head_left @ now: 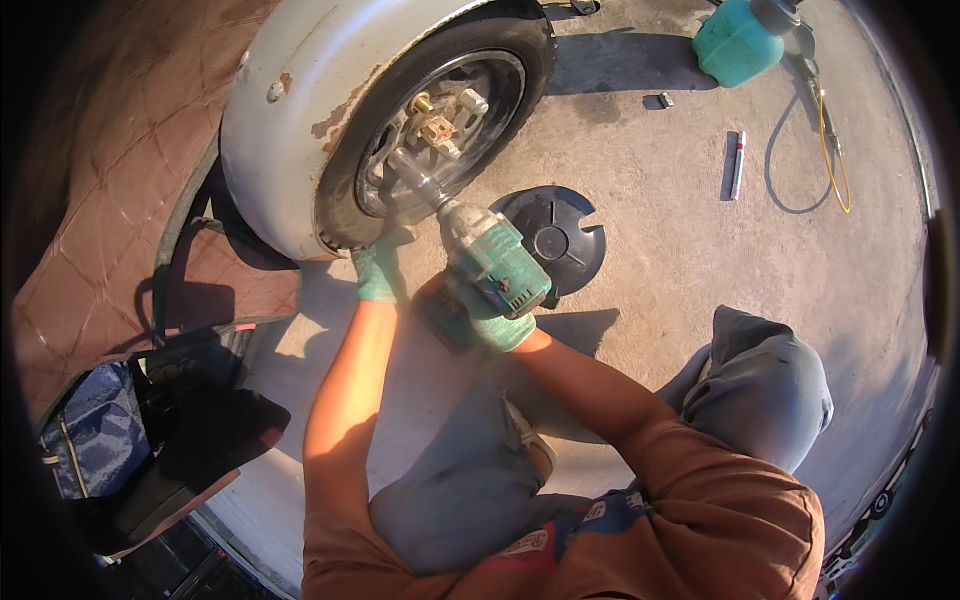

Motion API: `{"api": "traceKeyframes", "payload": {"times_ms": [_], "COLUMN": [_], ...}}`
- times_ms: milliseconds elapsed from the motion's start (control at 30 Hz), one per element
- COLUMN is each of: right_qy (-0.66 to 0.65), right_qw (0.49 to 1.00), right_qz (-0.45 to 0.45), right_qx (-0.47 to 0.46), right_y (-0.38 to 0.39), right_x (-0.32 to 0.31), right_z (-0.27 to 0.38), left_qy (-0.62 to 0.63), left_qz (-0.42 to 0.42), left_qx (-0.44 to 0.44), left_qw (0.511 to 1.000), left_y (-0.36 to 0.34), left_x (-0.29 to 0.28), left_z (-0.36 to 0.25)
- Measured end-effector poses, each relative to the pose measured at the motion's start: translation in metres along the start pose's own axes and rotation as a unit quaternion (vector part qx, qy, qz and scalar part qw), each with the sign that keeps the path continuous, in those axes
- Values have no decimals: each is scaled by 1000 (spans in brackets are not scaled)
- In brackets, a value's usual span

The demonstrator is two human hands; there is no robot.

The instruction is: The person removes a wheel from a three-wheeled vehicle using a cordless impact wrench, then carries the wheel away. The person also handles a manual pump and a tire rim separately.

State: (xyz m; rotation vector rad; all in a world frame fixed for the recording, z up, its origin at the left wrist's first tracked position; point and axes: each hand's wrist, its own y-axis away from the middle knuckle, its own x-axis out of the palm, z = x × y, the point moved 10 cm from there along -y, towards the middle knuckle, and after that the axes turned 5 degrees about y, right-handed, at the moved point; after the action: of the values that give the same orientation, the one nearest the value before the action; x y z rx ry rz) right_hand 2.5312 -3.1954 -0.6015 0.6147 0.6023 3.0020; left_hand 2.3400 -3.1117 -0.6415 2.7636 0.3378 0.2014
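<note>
A green cordless impact wrench [497, 262] is in my right hand [500, 325], which wears a green glove and wraps round the handle. From its nose a long metal socket [418, 180] points at the wheel [440, 130], close to the lug nuts [470, 102] around the rusty hub. I cannot tell whether the socket sits on a nut. My left hand [378, 268], gloved too, is low beside the tyre [337, 205], next to the socket. Its fingers are blurred and partly hidden. The wheel is on a pale car [290, 130] with chipped paint.
A round black wheel cover [550, 240] lies on the concrete right of the wrench. Farther right are a teal bottle [738, 45], a white marker [738, 165], a small metal piece [665, 100] and a thin cable [845, 190]. A dark bag [100, 430] sits at lower left.
</note>
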Motion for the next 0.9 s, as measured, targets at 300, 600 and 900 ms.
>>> {"api": "traceKeyframes", "payload": {"times_ms": [300,600,900], "right_qy": [176,164,154], "right_qw": [971,976,974], "right_qz": [-20,-8,23], "right_qx": [-159,-141,-167], "right_y": [-6,4,7], "right_x": [-7,-4,-18], "right_z": [9,34,37], "left_qy": [-102,102,143], "left_qz": [6,-28,-100], "left_qx": [51,-23,-208], "left_qw": [993,994,962], "left_y": [7,18,52], "left_x": [8,16,45], "left_z": [-12,-16,2]}}
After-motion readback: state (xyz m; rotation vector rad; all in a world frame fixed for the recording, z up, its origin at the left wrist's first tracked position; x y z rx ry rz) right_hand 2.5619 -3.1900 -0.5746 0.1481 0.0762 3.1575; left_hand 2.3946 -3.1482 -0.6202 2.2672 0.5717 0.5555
